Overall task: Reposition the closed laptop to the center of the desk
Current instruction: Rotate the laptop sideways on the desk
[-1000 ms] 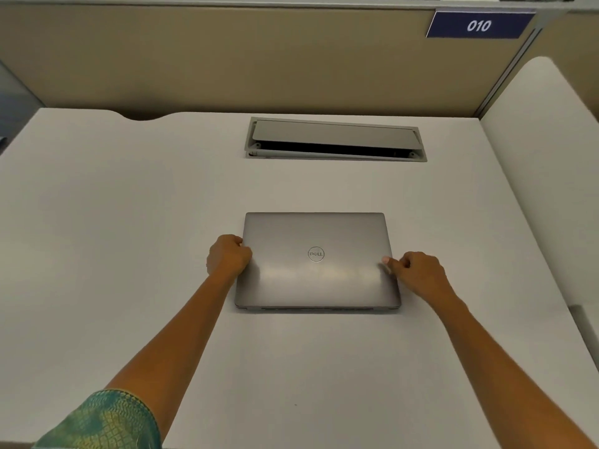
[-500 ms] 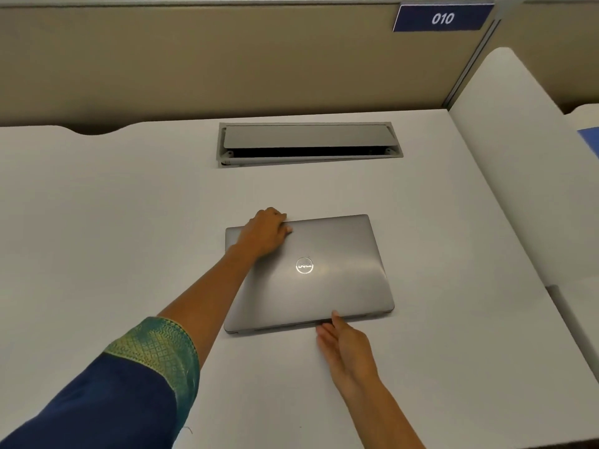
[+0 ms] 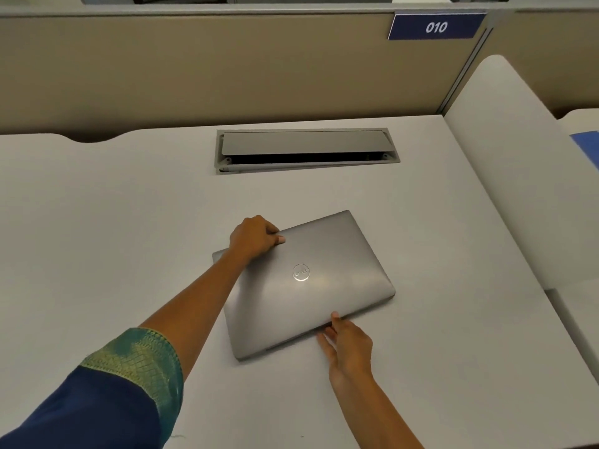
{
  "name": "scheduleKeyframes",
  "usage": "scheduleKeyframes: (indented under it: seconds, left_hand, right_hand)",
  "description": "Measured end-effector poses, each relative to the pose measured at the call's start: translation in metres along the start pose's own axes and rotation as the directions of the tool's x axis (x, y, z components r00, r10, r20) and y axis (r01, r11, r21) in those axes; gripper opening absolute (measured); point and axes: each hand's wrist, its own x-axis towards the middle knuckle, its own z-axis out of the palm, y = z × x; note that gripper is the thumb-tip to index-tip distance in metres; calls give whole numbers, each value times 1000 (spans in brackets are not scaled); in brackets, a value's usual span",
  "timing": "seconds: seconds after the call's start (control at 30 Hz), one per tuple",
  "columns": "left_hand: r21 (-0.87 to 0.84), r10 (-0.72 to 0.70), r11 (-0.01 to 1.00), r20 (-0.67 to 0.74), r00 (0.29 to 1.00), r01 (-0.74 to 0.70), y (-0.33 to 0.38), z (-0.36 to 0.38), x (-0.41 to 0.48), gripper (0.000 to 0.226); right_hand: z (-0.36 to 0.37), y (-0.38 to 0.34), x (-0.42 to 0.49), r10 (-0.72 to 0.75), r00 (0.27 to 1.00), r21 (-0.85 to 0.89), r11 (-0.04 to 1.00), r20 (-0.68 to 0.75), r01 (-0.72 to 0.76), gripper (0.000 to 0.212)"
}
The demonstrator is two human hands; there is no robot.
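A closed grey laptop (image 3: 311,286) with a round logo on its lid lies on the white desk (image 3: 113,228), turned anticlockwise so its right end points away from me. My left hand (image 3: 254,238) grips its far edge near the far left corner, fingers curled over the rim. My right hand (image 3: 348,346) is at the near edge, fingers stretched flat, with the fingertips touching and partly under that edge.
A grey cable hatch (image 3: 306,149) with its flap ajar is set into the desk behind the laptop. A beige partition (image 3: 227,66) with a blue "010" label (image 3: 436,26) closes the back. A white divider (image 3: 505,163) bounds the right side.
The laptop has rotated anticlockwise from square to the desk. My hands shifted from its left and right sides to the far left corner and the near edge.
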Motion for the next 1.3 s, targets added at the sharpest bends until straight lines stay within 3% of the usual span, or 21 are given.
scheduleKeyframes:
  seconds: [0.2, 0.43, 0.67, 0.87, 1.0, 1.13, 1.3]
  left_hand:
    - [-72, -174, 983, -60, 983, 169, -31, -7, -31, 28]
    - [-248, -345, 915, -76, 935, 318, -59, 3, -69, 28]
    - [-371, -407, 859, -75, 910, 353, -59, 21, -89, 32]
    - [-426, -405, 839, -74, 911, 338, -55, 24, -93, 30]
    - [-386, -376, 862, -56, 925, 328, -53, 19, -95, 26]
    - [-84, -260, 963, -55, 964, 255, -48, 8, -93, 26]
    - [148, -36, 988, -117, 992, 53, -24, -10, -66, 47]
  right_hand:
    - [2, -31, 22, -100, 995, -188, 977, 27, 103, 23]
    - [23, -87, 45, -77, 971, -494, 850, 227, 183, 3]
    - [36, -119, 65, -63, 956, -693, 675, 288, 253, 7]
    - [42, -127, 71, -57, 952, -745, 609, 302, 273, 6]
    - [43, -124, 74, -96, 948, -750, 589, 305, 301, 4]
    - [32, -124, 67, -157, 929, -729, 582, 336, 361, 12]
    - [-10, -88, 16, -343, 894, -508, 737, 287, 446, 14]
